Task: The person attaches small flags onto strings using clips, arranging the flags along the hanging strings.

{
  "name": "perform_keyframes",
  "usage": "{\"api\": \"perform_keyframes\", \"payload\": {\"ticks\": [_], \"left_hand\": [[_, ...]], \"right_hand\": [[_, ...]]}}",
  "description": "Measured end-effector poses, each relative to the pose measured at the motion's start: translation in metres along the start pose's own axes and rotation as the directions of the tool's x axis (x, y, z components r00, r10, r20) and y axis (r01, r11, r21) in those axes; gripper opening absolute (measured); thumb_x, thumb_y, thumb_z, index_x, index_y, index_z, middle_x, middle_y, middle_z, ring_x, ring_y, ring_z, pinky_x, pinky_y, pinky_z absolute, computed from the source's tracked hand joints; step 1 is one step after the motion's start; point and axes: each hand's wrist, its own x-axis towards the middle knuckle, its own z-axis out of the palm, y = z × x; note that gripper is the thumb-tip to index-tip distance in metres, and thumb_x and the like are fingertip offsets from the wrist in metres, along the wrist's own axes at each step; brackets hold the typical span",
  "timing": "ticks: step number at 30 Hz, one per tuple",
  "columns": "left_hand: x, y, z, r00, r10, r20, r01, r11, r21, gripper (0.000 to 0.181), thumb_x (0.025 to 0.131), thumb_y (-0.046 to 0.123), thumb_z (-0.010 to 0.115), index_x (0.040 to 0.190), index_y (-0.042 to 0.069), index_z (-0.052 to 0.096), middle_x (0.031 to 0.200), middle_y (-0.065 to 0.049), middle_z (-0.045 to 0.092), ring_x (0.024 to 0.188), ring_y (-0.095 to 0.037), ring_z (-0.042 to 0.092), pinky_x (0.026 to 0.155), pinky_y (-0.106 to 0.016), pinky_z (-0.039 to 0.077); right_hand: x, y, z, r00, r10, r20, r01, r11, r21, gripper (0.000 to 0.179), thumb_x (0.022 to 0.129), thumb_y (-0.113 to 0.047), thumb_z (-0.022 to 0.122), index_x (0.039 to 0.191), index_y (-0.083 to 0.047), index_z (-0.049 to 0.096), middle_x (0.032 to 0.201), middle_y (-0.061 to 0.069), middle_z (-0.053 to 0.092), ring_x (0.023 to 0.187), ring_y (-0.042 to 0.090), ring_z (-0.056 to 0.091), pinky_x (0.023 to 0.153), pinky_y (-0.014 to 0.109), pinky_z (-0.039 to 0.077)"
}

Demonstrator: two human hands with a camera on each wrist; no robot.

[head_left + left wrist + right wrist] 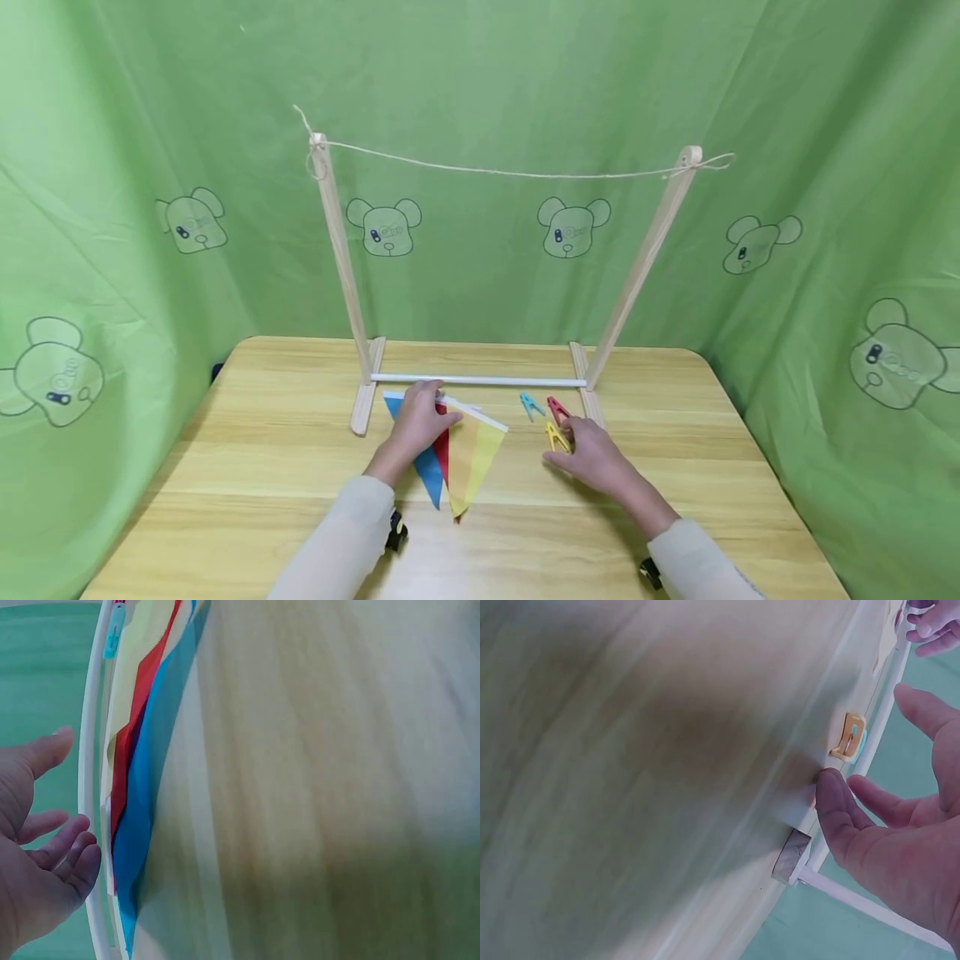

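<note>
Several triangular pennant flags, blue, red, orange and yellow with white top strips, lie overlapping on the table; the yellow flag (486, 450) is on the right and the blue flag (142, 825) on the left. Over their top edges hovers my left hand (422, 421), thumb and fingers apart; whether it touches them I cannot tell. Beside the yellow clothespin (556, 437) is my right hand (596, 454), its thumb and fingers spread around that side without a visible pinch. A red clothespin (557, 408) and a blue clothespin (532, 406) lie just behind.
Behind the flags stands a wooden frame with a left post (342, 258), a right post (641, 267) and a white bottom rod (480, 381). A string (487, 172) sags between the post tops. Green curtains (480, 75) surround the wooden table (262, 467).
</note>
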Motion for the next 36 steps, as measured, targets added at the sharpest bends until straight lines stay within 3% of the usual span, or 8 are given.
{"api": "perform_keyframes", "payload": {"ticks": [9,19,26,36], "left_hand": [[0.005,-0.003,0.009,1.000,0.010,-0.019,-0.009,0.998,0.060,0.069,0.082,0.030,0.089,0.137,0.000,0.062,0.129,-0.021,0.060,0.119,-0.035,0.055,0.101,-0.048,0.054],[0.006,-0.003,0.014,0.999,0.017,-0.046,-0.013,0.996,0.086,0.049,0.081,0.029,0.090,0.116,0.002,0.068,0.122,-0.020,0.061,0.114,-0.037,0.056,0.094,-0.051,0.053],[0.007,-0.005,0.018,0.996,0.027,-0.087,-0.016,0.992,0.128,0.048,0.080,0.030,0.091,0.114,0.003,0.070,0.117,-0.018,0.063,0.111,-0.038,0.057,0.093,-0.051,0.053],[0.009,-0.004,0.021,0.996,-0.031,-0.078,0.042,0.988,0.151,0.050,0.081,0.030,0.090,0.120,0.004,0.071,0.119,-0.017,0.060,0.112,-0.037,0.056,0.095,-0.052,0.051]], "right_hand": [[0.002,-0.002,0.005,1.000,0.012,-0.002,-0.012,1.000,0.011,0.055,0.085,-0.030,0.086,0.118,0.006,0.060,0.103,0.013,0.058,0.084,0.021,0.050,0.065,0.031,0.044],[0.003,-0.004,0.009,0.999,0.029,-0.020,-0.029,0.999,-0.027,0.056,0.085,-0.030,0.085,0.117,0.010,0.062,0.105,0.017,0.055,0.080,0.022,0.051,0.064,0.030,0.046],[0.001,-0.006,0.010,0.999,0.025,-0.021,-0.025,0.999,-0.040,0.050,0.086,-0.029,0.085,0.110,0.006,0.059,0.105,0.017,0.054,0.081,0.022,0.050,0.067,0.035,0.048],[0.003,-0.003,0.015,0.998,0.031,-0.058,-0.033,0.998,-0.045,0.043,0.085,-0.025,0.085,0.103,0.004,0.058,0.098,0.013,0.053,0.080,0.022,0.048,0.066,0.033,0.044]]}}
